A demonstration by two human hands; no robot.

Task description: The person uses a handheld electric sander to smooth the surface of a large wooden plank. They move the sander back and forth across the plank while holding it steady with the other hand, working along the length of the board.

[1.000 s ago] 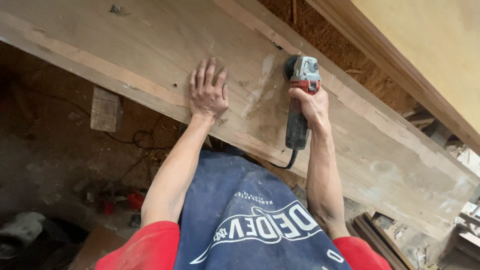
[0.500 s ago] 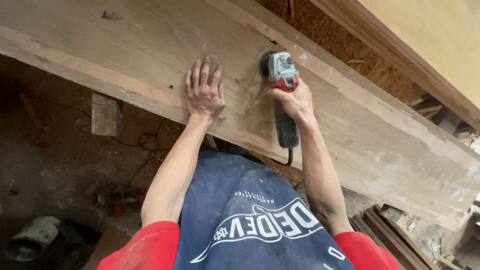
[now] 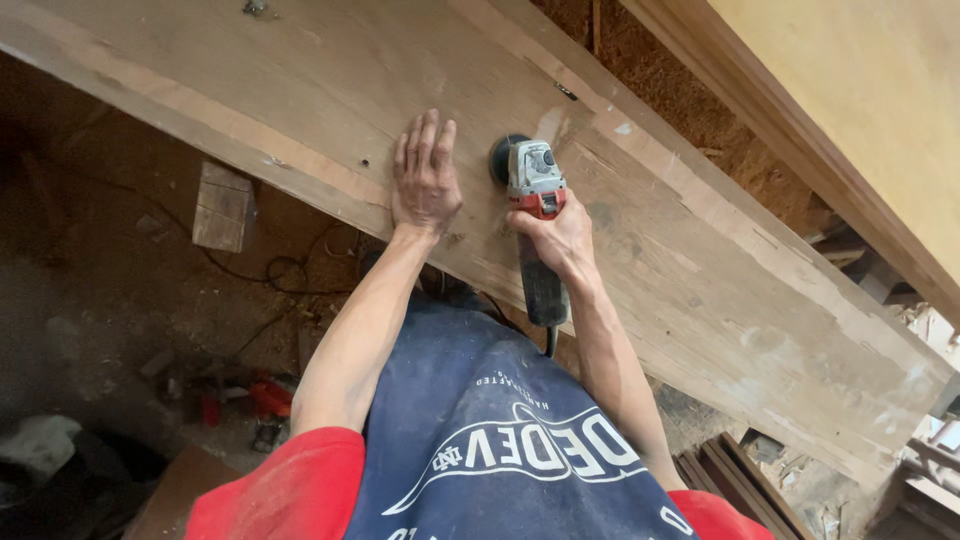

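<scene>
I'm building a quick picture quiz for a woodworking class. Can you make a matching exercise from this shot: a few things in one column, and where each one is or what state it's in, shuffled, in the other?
Things:
1. left hand
2. right hand
3. angle grinder
4. small wood block

Places or states:
A. lying on the dirt floor below the plank's near edge
B. head pressed to the wooden plank, cord trailing down toward the apron
C. flat on the plank, fingers spread
D. wrapped round the tool's dark body

Pairs: 1-C, 2-D, 3-B, 4-A
</scene>
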